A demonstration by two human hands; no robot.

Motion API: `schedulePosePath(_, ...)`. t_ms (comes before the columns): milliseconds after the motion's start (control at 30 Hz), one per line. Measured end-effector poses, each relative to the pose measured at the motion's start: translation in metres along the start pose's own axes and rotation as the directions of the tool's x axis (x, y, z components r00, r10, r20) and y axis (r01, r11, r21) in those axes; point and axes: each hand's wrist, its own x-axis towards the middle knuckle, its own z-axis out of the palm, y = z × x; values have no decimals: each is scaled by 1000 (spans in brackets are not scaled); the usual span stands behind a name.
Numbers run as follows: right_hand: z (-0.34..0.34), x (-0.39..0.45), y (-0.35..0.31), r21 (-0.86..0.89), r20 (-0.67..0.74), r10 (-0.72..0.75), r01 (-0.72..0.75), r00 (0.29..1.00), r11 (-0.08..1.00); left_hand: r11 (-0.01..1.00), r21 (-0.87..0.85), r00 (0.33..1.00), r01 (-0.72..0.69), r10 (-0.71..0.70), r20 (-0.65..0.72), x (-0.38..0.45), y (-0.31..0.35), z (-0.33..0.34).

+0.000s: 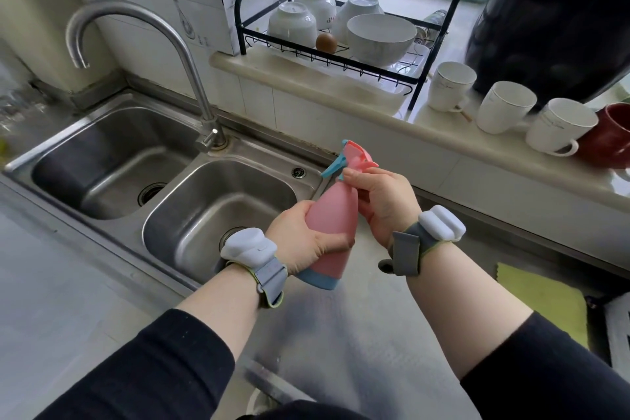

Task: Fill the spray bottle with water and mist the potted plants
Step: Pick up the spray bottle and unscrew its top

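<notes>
Grey counter (pixel 358 334) | steel sink (pixel 204 211) at 9 o'clock, tap (pixel 136 54) at 10 | window ledge (pixel 375 102) with white cups (pixel 504 107) at 2 | pink bottle (pixel 332 225) in the middle, tilted | left hand (pixel 303 239) grips its body | right hand (pixel 385 201) pinches its top.

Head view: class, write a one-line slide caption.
Both hands hold a pink spray bottle beside the steel sink: left hand on its body, right hand at its head.
</notes>
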Motion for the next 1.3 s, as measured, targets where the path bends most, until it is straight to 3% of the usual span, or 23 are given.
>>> schedulePosePath(133, 1, 0, 3, -75, 13, -9, 10, 1000, 997, 1000, 7, 1000, 4, -4, -6, -2, -2, -3)
schedulePosePath(300, 1, 1, 4, -80, 38, 8, -5, 999, 997, 1000, 27, 1000, 15, -15, -2, -3, -5, -4)
schedulePosePath(433, 0, 6, 6, -61, -21, 21, -23, 1000, 998, 998, 54, 1000, 31, -31, -2, -4, -7, -3)
schedulePosePath(633, 2, 12, 14, -103, 31, 65, -61, 997, 993, 996, 74, 999, 54, -54, -8, -4, -11, -2)
schedulePosePath(867, 8, 27, 19, 30, 21, 74, -75, 997, 997, 989, 88, 993, 115, -115, -7, -2, -18, -5)
schedulePosePath(967, 6, 36, 17, 151, 38, 77, -82, 996, 985, 988, 45, 989, 147, -146, -21, -5, -28, -5)
schedulePosePath(1033, 3, 45, 18, 138, 11, 85, -86, 996, 987, 985, -5, 984, 171, -171, -50, -7, -34, -4)
schedulePosePath(1167, -2, 66, 29, 237, -118, 195, -163, 974, 958, 970, -95, 964, 224, -235, -124, -10, -45, -5)
schedulePosePath(1300, -13, 81, 47, 365, -124, 267, -206, 956, 908, 954, -137, 935, 267, -290, -203, -14, -55, -6)
